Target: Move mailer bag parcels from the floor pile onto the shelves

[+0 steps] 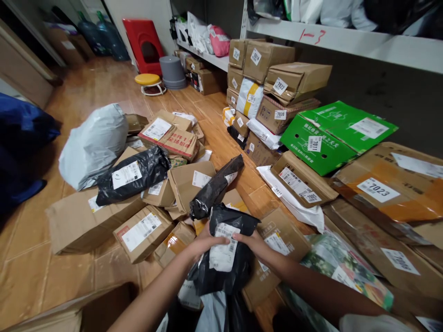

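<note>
Head view — wrinkled, glossy black parcel (243,265), white label (223,254); left hand (205,241), right hand (255,243) — grip pinching it.

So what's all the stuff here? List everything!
Held plastic parcel: 1, black, both hands
Other plastic parcels: several, black, floor pile
Cardboard boxes: many, brown, floor and stack
Carton: 1, green, right
Plastic sack: 1, pale grey, left
Leafy package: 1, green, lower right
Striped parcel: 1, white and yellow, stack
Mailers: at least 2, white, right
Shelf bags: several, mostly white, shelves
Shelving: 1, white, right and back
Plastic chair: 1, red, back
Round stool: 1, yellow, back
Tub: 1, grey, by stool
Water jugs: 2, blue, back left
Bundle: count unclear, blue, far left
Wooden floor: 1, brown, underneath
Left hand: 1, parcel's left side
Right hand: 1, parcel's right side
</note>
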### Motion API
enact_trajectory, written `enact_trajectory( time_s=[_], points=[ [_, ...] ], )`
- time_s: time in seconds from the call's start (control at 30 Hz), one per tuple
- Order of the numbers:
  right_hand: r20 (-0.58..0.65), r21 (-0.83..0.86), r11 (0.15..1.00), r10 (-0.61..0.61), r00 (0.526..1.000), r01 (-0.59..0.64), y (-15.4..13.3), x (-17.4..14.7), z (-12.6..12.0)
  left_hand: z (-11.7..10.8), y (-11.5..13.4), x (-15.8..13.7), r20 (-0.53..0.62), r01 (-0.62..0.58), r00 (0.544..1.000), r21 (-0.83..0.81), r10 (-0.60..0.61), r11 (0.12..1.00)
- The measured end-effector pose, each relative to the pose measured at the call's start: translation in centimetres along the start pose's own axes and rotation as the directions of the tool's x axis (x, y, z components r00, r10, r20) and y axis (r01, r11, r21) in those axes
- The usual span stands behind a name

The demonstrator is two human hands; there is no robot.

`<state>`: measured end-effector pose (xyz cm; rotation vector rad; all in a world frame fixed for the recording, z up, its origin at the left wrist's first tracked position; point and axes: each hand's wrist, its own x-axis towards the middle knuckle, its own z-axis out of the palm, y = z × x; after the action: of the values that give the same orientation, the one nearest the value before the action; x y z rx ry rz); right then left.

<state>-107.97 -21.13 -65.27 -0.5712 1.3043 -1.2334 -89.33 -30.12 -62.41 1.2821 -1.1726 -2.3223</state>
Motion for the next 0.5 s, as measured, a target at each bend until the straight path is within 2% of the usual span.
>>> enact_trajectory(
  time_s=[0.07, 0.17, 0.23, 0.3, 0.4, 0.5],
  points=[
    [-0.067, 0.032, 0.999, 0.003, 0.998, -0.001, 0.4, 0.3, 0.4, 0.3, -0.6, 0.5, -0.05, -0.01, 0.999, -0.029, 0.009, 1.0],
    [-0.134, 0.065, 0.998, 0.011, 0.991, -0.002, 1.1, 0.6, 0.8, 0.0, -1.3, 1.2, 0.0, -0.006, 1.0, -0.099, 0.006, 0.995],
    [-0.1, 0.049, 0.999, 0.01, 0.995, -0.005, 1.7, 0.5, 0.9, -0.3, -1.7, 1.4, -0.004, -0.004, 1.0, -0.089, 0.003, 0.996],
    [-0.054, -0.024, 0.999, -0.039, 0.998, 0.038, 2.2, 0.1, 0.7, -0.6, -2.2, 1.4, -0.05, -0.014, 0.999, -0.082, 0.01, 0.997],
    [0.007, -0.194, 0.961, -0.197, 0.98, 0.195, 2.8, -0.7, -0.2, -0.8, -3.1, 0.8, -0.081, -0.028, 0.997, -0.139, 0.017, 0.99],
    [0.111, -0.297, 0.895, -0.314, 0.943, 0.333, 2.8, -1.1, -1.2, -0.8, -3.7, -0.4, -0.058, 0.025, 0.998, -0.217, -0.038, 0.976]
  ],
)
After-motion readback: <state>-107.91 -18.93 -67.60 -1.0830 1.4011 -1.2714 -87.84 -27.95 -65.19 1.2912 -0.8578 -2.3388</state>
